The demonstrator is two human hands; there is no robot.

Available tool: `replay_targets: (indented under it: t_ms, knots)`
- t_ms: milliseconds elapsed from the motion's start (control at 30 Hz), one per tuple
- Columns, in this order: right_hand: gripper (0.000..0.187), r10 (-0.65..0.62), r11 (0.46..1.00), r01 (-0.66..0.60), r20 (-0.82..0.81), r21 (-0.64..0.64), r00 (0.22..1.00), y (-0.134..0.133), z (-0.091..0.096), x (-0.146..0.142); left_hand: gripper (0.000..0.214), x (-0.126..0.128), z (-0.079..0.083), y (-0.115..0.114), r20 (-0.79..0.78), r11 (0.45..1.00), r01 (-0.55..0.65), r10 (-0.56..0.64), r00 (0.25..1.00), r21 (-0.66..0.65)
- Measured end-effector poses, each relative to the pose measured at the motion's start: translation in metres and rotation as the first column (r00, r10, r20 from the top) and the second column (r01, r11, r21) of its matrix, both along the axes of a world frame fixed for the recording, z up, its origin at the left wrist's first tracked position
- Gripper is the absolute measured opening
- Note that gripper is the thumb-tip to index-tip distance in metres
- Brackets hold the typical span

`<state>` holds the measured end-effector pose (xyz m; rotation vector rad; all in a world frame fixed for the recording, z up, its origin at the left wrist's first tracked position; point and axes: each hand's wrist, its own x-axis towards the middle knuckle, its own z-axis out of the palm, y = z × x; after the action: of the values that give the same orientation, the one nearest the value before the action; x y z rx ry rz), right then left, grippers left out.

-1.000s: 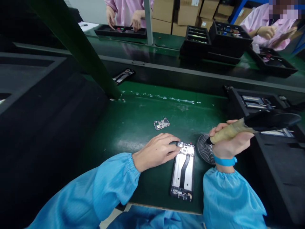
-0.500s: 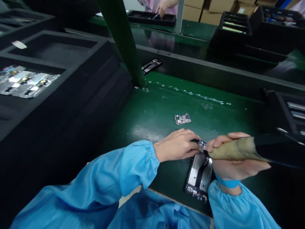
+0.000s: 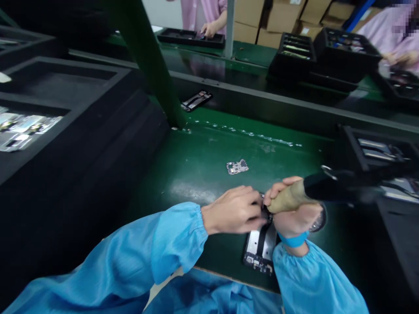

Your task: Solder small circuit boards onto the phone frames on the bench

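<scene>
Right hand clamped round taped tool. Left hand: fingertips blurred, cannot tell if pinching. Opened phone lies under 2 hands' fingers, lower end bare. Best probably: left fingers brace edge, tool pressed lightly.

Cardboard boxes are standing stacked beyond the far tabletop, where a pink-clad worker is reaching into a long black tray; nearer, a green post is crossing a gray rail.
</scene>
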<state>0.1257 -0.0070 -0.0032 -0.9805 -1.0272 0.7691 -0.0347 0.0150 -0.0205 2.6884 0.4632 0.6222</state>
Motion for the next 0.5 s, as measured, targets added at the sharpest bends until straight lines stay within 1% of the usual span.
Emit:
replay_targets:
  t_ms: [33,67,100,133,167,200,233,300,333,367,433,467,500]
  knots:
    - [0.067,-0.046,0.998,0.047,-0.025,0.028,0.999,0.002,0.003,0.006,0.034,0.002,0.001,-0.009,0.0,0.995,0.096,-0.096,0.995,-0.002]
    - [0.067,-0.116,0.99,0.121,-0.068,0.075,0.991,0.005,0.006,0.014,0.038,0.004,0.002,-0.018,-0.021,0.981,0.191,-0.192,0.981,-0.003]
    - [0.067,-0.196,0.971,0.209,-0.108,0.118,0.975,0.008,0.009,0.024,0.043,0.006,0.003,-0.025,-0.061,0.966,0.257,-0.257,0.964,-0.004]
    - [0.066,-0.281,0.943,0.3,-0.136,0.146,0.95,0.01,0.012,0.036,0.047,0.008,0.004,-0.029,-0.115,0.962,0.275,-0.273,0.955,-0.003]
    - [0.066,-0.36,0.911,0.381,-0.15,0.158,0.921,0.013,0.013,0.047,0.047,0.01,0.004,-0.029,-0.17,0.971,0.24,-0.235,0.957,0.006]
    - [0.064,-0.421,0.884,0.44,-0.141,0.156,0.896,0.015,0.013,0.058,0.043,0.014,0.004,-0.025,-0.213,0.984,0.176,-0.168,0.962,0.02]
    - [0.063,-0.464,0.866,0.478,-0.121,0.147,0.877,0.017,0.013,0.067,0.036,0.019,0.004,-0.017,-0.244,0.994,0.108,-0.096,0.965,0.036]
    - [0.06,-0.5,0.851,0.507,-0.083,0.134,0.862,0.021,0.009,0.078,0.021,0.033,0.002,0.011,-0.269,0.995,-0.044,0.065,0.961,0.084]
    - [0.059,-0.506,0.849,0.51,-0.071,0.136,0.86,0.023,0.006,0.08,0.02,0.042,0.0,0.028,-0.269,0.985,-0.123,0.152,0.951,0.121]
    - [0.058,-0.502,0.852,0.505,-0.061,0.139,0.863,0.024,0.004,0.08,0.022,0.051,-0.002,0.045,-0.261,0.964,-0.211,0.248,0.933,0.163]
    - [0.056,-0.49,0.859,0.493,-0.053,0.139,0.87,0.025,0.0,0.079,0.032,0.071,-0.008,0.075,-0.218,0.9,-0.376,0.421,0.881,0.218]
    - [0.054,-0.487,0.862,0.489,-0.048,0.136,0.872,0.026,-0.001,0.078,0.036,0.08,-0.012,0.086,-0.192,0.872,-0.435,0.477,0.858,0.223]
    - [0.054,-0.485,0.864,0.486,-0.044,0.133,0.874,0.026,-0.002,0.077,0.04,0.087,-0.016,0.095,-0.172,0.856,-0.469,0.506,0.845,0.216]
